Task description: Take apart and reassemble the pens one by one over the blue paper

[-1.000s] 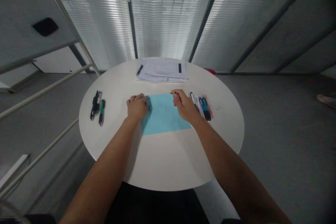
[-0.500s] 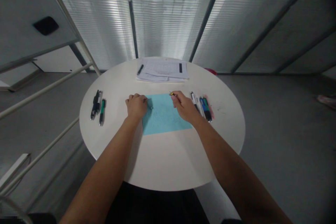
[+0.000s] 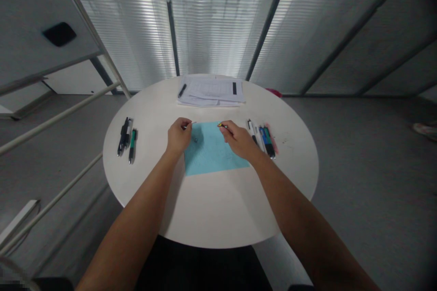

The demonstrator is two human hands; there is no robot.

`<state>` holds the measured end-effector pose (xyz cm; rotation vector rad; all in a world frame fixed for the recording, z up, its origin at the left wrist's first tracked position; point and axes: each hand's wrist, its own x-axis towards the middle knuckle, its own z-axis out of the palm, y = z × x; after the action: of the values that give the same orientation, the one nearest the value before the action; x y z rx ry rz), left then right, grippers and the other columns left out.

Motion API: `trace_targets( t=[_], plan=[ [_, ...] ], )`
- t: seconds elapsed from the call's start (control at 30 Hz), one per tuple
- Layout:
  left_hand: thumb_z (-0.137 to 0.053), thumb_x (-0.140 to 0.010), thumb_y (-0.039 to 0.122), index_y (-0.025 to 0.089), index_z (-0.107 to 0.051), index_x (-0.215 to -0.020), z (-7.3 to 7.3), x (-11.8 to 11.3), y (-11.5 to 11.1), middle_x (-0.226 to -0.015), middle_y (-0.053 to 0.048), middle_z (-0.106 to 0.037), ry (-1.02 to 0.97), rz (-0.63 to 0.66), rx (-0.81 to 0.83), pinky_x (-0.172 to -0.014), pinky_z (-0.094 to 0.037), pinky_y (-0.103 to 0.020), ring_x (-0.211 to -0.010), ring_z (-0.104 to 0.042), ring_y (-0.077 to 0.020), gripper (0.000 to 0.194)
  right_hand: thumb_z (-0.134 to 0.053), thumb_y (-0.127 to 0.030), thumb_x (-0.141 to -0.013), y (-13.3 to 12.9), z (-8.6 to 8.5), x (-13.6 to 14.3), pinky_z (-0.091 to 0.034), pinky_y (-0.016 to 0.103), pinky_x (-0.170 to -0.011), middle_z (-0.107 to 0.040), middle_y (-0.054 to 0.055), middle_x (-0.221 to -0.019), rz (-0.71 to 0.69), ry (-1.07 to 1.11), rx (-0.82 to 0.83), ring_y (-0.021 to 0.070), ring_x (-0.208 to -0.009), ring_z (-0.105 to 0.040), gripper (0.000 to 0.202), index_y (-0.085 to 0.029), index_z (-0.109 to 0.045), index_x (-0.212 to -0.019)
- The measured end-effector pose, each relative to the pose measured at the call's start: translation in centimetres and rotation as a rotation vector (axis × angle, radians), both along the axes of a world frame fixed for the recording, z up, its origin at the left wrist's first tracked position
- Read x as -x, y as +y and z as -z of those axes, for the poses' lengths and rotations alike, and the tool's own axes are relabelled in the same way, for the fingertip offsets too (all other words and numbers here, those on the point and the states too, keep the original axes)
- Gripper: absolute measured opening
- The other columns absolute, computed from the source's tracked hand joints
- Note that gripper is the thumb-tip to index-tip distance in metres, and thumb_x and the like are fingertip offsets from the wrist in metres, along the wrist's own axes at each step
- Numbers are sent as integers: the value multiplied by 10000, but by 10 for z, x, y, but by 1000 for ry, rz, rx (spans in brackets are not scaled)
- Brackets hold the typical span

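A blue sheet (image 3: 216, 154) lies on the round white table under both of my hands. At its upper left, my left hand (image 3: 179, 137) is closed in a pinch on a thin pale stick (image 3: 194, 122), which pokes out to the right. Across from it, my right hand (image 3: 239, 138) is closed around a short dark piece with a yellow end (image 3: 220, 125), perhaps part of a pen; the fingers hide most of it. A few tiny parts (image 3: 195, 140) rest on the sheet beside my left hand, too small to name.
Several pens (image 3: 132, 146) lie at the table's left side. More pens (image 3: 267, 141), blue, green and white, lie just right of my right hand. Stacked papers (image 3: 211, 91) with a black pen (image 3: 182, 90) on top occupy the far edge. A metal rail (image 3: 61, 116) runs at left.
My left hand has lifted from the sheet's upper left corner, fingers now pinching the thin stick. My right hand has shifted slightly left with its piece.
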<state>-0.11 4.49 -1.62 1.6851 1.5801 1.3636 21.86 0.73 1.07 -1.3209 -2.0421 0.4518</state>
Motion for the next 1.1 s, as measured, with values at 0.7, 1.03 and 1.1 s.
trace_targets(
  t=[0.7, 1.03, 1.1],
  plan=[
    [-698, -705, 341, 164, -687, -842, -15, -19, -15, -589, 22, -534, -552, 392, 233, -502, -371, -219, -514, -456, -74, 223, -366, -447, -958, -3, -2, 1, -409, 269, -623, -627, 25, -722, -60, 21, 11, 159, -647, -576, 391, -238, -585, -1206],
    [-689, -703, 293, 158, -674, -811, -22, -25, -22, -628, 9, -596, -477, 400, 232, -563, -417, -230, -574, -526, -92, 174, -389, -456, -950, -2, -2, 3, -388, 259, -624, -654, 28, -825, -97, 13, 6, 138, -649, -552, 382, -233, -611, -1165],
    [-686, -705, 286, 156, -675, -813, -23, -25, -22, -624, 9, -597, -475, 397, 227, -569, -413, -230, -575, -525, -92, 169, -387, -448, -952, -2, -2, 2, -387, 258, -625, -659, 31, -837, -90, 6, 2, 140, -657, -558, 380, -232, -610, -1169]
  ],
)
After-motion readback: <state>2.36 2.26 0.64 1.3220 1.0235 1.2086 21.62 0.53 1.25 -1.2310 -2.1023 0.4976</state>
